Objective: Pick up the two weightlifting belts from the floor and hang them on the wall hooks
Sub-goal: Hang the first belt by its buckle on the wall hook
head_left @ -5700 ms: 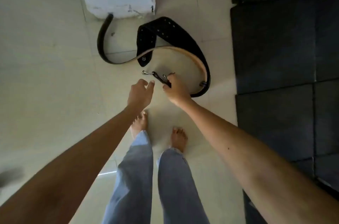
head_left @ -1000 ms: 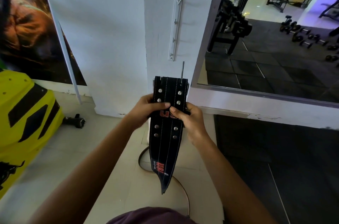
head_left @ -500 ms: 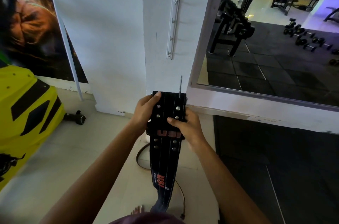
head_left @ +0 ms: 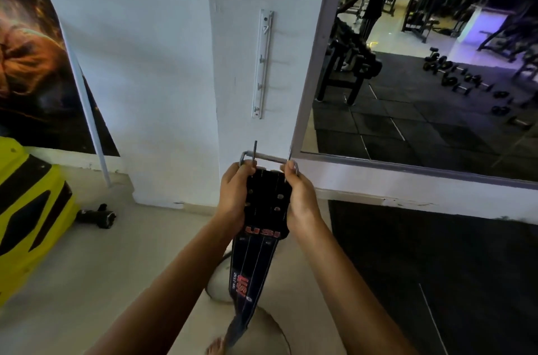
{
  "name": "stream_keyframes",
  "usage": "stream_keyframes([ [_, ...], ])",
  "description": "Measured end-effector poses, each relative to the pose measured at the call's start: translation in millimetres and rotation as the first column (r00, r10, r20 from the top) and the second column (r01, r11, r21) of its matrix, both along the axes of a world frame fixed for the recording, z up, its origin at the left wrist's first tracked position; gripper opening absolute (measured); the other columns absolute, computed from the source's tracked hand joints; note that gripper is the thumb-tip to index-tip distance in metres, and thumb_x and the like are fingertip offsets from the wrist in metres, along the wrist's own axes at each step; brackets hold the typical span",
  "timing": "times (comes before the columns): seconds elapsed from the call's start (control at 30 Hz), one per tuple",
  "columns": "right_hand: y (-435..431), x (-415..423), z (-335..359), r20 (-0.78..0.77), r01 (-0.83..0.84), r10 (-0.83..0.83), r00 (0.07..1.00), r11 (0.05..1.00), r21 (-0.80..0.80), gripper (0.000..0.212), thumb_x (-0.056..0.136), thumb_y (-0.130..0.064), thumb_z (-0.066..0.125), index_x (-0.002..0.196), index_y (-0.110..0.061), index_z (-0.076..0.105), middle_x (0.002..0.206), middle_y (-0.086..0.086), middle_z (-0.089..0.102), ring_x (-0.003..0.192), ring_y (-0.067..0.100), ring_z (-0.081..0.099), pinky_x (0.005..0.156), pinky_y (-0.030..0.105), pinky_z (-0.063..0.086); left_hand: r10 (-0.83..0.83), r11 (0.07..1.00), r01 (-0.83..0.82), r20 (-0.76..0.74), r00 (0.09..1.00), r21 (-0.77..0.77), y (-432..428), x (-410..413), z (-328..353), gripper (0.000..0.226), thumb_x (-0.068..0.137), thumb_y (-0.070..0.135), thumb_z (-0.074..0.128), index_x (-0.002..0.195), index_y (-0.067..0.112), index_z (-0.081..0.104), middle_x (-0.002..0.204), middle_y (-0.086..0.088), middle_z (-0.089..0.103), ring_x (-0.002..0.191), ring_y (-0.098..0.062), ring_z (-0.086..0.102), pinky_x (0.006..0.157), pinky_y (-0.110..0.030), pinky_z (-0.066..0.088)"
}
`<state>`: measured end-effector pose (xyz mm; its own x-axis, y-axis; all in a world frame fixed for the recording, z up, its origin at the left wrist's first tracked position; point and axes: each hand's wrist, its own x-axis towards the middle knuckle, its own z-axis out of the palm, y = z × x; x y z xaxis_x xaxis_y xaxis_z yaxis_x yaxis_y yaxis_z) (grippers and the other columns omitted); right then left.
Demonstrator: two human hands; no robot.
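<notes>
A black weightlifting belt [head_left: 263,209] with red lettering hangs lengthwise from both my hands, its tail reaching down to the floor. My left hand [head_left: 233,197] grips its left edge and my right hand [head_left: 300,200] its right edge, just below the metal buckle [head_left: 266,157], whose two prongs stick up. A white hook rail [head_left: 262,63] with several small hooks is fixed upright on the white pillar, above the buckle. A thin curved edge on the floor behind the hanging belt may be the second belt [head_left: 279,325]; most of it is hidden.
A large wall mirror [head_left: 422,63] right of the pillar reflects gym equipment and dumbbells. A yellow machine [head_left: 26,218] stands at the left, with a small black dumbbell [head_left: 97,216] beside it. Dark rubber mats [head_left: 436,267] cover the floor on the right.
The buckle has swung up above the belt's top edge and both prongs now show. My hands have shifted to the belt's two sides near the buckle.
</notes>
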<state>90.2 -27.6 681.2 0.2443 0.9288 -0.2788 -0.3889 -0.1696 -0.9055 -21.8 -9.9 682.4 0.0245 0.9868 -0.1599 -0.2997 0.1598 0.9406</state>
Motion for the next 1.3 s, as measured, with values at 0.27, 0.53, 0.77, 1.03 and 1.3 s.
stream_keyframes([
  [0.27, 107.6, -13.1, 48.7, 0.279, 0.162, -0.193, 0.941, 0.978, 0.131, 0.023, 0.097, -0.030, 0.052, 0.099, -0.011, 0.063, 0.085, -0.006, 0.067, 0.093, 0.018, 0.062, 0.084, 0.038, 0.050, 0.040, 0.977, 0.001, -0.187, 0.981, 0.214, 111.4, -0.7, 47.4, 0.019, 0.097, 0.024, 0.049, 0.096, 0.006, 0.054, 0.081, -0.002, 0.059, 0.075, -0.018, 0.056, 0.068, -0.030, 0.044],
  [0.53, 129.4, -7.6, 84.4, 0.349, 0.139, -0.244, 0.905, 0.944, 0.299, 0.014, 0.097, -0.022, 0.054, 0.092, -0.013, 0.063, 0.088, -0.005, 0.068, 0.091, 0.009, 0.060, 0.083, 0.028, 0.045, 0.024, 0.947, 0.042, -0.201, 0.979, 0.318, 135.0, -3.5, 82.1, 0.020, 0.098, 0.024, 0.046, 0.101, 0.005, 0.054, 0.085, -0.002, 0.059, 0.079, -0.015, 0.056, 0.071, -0.028, 0.045],
  [0.77, 191.8, 10.9, 200.8, 0.425, 0.061, -0.340, 0.839, 0.834, 0.548, 0.012, 0.096, -0.015, 0.055, 0.090, -0.010, 0.064, 0.079, -0.003, 0.068, 0.079, 0.006, 0.062, 0.071, 0.020, 0.042, -0.037, 0.827, 0.139, -0.193, 0.980, 0.544, 208.7, -9.2, 197.0, 0.014, 0.098, 0.021, 0.049, 0.090, 0.010, 0.054, 0.081, -0.002, 0.060, 0.074, -0.014, 0.057, 0.067, -0.024, 0.044],
  [1.03, 244.1, 16.0, 350.0, 0.445, 0.039, -0.473, 0.760, 0.717, 0.696, 0.019, 0.098, -0.017, 0.052, 0.095, -0.004, 0.066, 0.079, -0.006, 0.063, 0.074, 0.003, 0.055, 0.065, 0.019, 0.039, 0.029, 0.685, 0.116, -0.185, 0.982, 0.719, 271.9, -4.1, 341.1, 0.017, 0.098, 0.023, 0.049, 0.097, 0.008, 0.056, 0.084, -0.001, 0.064, 0.073, -0.015, 0.057, 0.058, -0.023, 0.043],
  [1.3, 281.3, 5.5, 455.2, 0.391, 0.044, -0.505, 0.769, 0.652, 0.757, 0.028, 0.098, -0.019, 0.052, 0.073, -0.013, 0.062, 0.077, -0.001, 0.062, 0.074, 0.013, 0.053, 0.067, 0.027, 0.042, 0.078, 0.600, 0.003, -0.062, 0.995, 0.800, 310.6, 1.1, 445.8, 0.016, 0.098, 0.022, 0.046, 0.100, 0.008, 0.055, 0.080, 0.000, 0.059, 0.070, -0.014, 0.053, 0.062, -0.027, 0.046],
])
